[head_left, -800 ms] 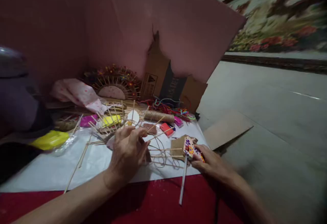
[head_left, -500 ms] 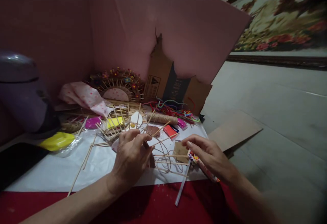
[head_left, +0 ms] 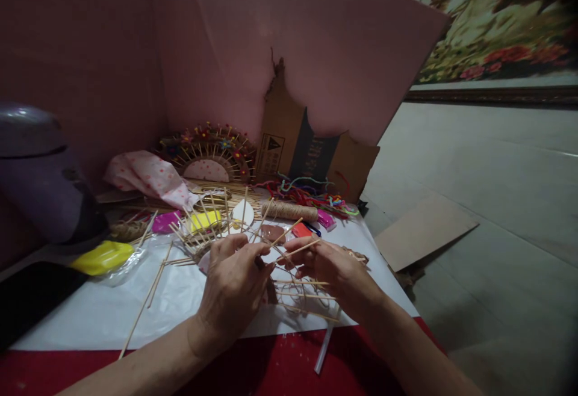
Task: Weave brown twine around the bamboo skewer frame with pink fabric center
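Observation:
My left hand (head_left: 232, 284) is curled round a small piece made of thin wooden sticks (head_left: 289, 250) that fan out to the right. My right hand (head_left: 332, 269) has come in beside it, fingers bent and pinching among the same sticks and the jute twine (head_left: 293, 300) looped under them. Both hands sit over a white sheet (head_left: 180, 300) on a red cloth (head_left: 271, 366). A white glue stick (head_left: 324, 348) lies below my right hand.
Behind the hands lie a jute twine spool (head_left: 291, 210), coloured clay packets (head_left: 203, 220), a yellow packet (head_left: 102, 256), loose sticks (head_left: 149, 290), a finished stick fan (head_left: 208, 155), coloured yarn (head_left: 311, 194), a torn carton (head_left: 307, 149) and a purple jar (head_left: 38, 173). A pink board stands behind.
My right hand let go of the patterned item near the glue stick and moved left onto the stick piece. My left hand stayed in place. The view tilted slightly.

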